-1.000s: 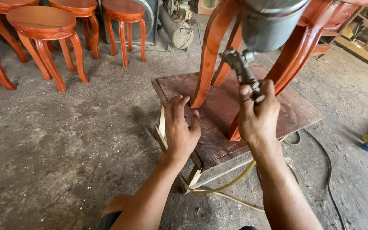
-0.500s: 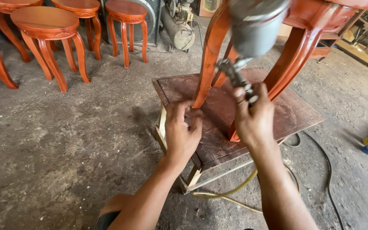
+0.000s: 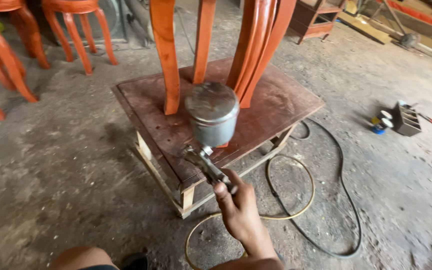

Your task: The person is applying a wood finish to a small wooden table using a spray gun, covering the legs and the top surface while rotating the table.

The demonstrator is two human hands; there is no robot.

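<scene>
My right hand (image 3: 240, 210) grips the handle of a metal spray gun (image 3: 207, 165) whose round grey cup (image 3: 212, 119) points up and away from me. The gun hangs over the near edge of a low, stained wooden work platform (image 3: 276, 102). On that platform stand the glossy orange-red legs of a wooden stool (image 3: 170, 55), its top out of frame. My left hand is out of sight. A knee (image 3: 78, 257) shows at the bottom edge.
Several orange-red stools (image 3: 73, 20) stand at the back left. A yellow hose (image 3: 276, 212) and a black hose (image 3: 343, 200) loop on the concrete floor right of the platform. A small dark rack (image 3: 406, 120) and a blue-yellow item (image 3: 378, 125) lie at right.
My left hand has let go of the platform and left the view. The spray gun has dropped lower and nearer to me, and my view has tilted down and left.
</scene>
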